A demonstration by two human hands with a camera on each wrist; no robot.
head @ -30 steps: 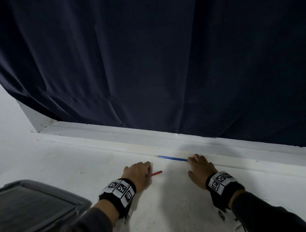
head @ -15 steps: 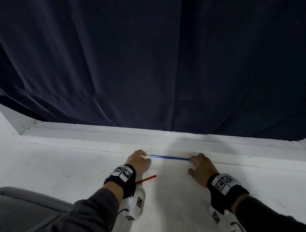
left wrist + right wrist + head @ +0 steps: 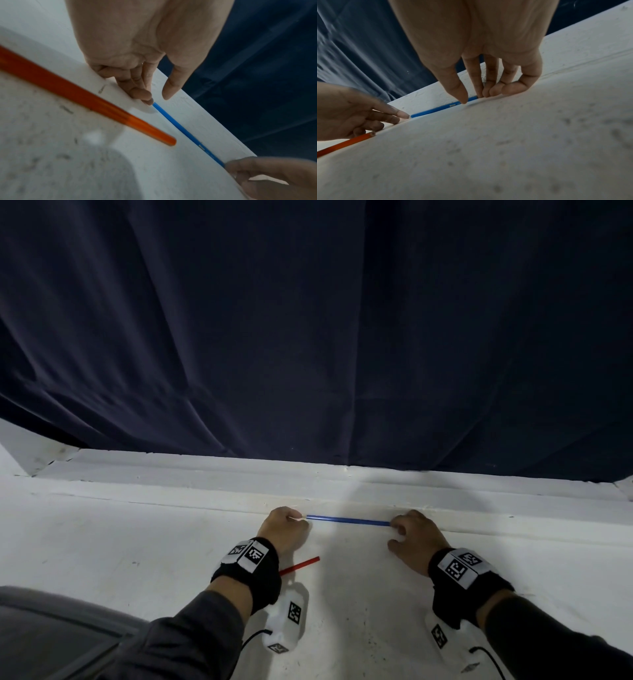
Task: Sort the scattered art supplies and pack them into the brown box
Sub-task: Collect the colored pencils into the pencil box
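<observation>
Head view shows a thin blue colored pencil (image 3: 347, 520) lying flat on the white table (image 3: 102, 542), tucked into the crease below a raised white ledge (image 3: 171, 474) at twelve o'clock, with the left hand (image 3: 282, 530) fingering its pale tip at nine and the right hand (image 3: 416, 537) pinching its other end at three. It looks light, stiff and prone to roll (snappable at the point), so the bare mid-shaft seems the safest hold. A red-orange pencil (image 3: 299, 565) lies loose near the left wrist; a dark navy curtain (image 3: 308, 320) hangs behind, and a grey lidded bin (image 3: 51, 628) sits at seven.
</observation>
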